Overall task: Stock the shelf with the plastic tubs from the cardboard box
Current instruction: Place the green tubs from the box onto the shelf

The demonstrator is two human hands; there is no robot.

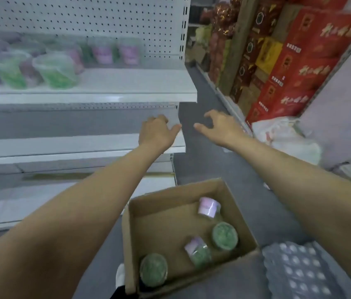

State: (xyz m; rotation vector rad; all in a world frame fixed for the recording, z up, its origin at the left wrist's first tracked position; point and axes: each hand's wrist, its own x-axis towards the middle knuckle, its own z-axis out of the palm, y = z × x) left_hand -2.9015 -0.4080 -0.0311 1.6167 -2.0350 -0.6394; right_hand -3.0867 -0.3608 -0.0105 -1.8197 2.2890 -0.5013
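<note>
Four plastic tubs lie in the cardboard box [230, 197] on the floor, below and nearer than both hands: a pink-labelled tub [208, 207] on its side at the far end, a green tub [224, 235] just nearer, another pink-and-green tub [198, 251] tipped over in the middle, and a green tub [153, 269] in the near left corner. Much of the box floor between them is bare cardboard.

Up and to the left of the left hand [156, 131], the shelf [127, 83] carries blurred stocked tubs [55, 71], green and purple, crowded toward its left; its right stretch, above the hand, lies open to the corner.

Neither grip holds anything. The left hand hangs with fingers loosely curled, in front of the right end of the lower shelf [62, 145]. The right hand [220, 126] reaches out over the grey aisle floor [202, 100], fingers loosely spread, apart from the left.

Right of the right hand, red cartons [295, 67] are stacked along the aisle's far side, with a white plastic bag [286, 137] at their foot. A wrapped bottle pack [299, 270] sits against the box's right side.
</note>
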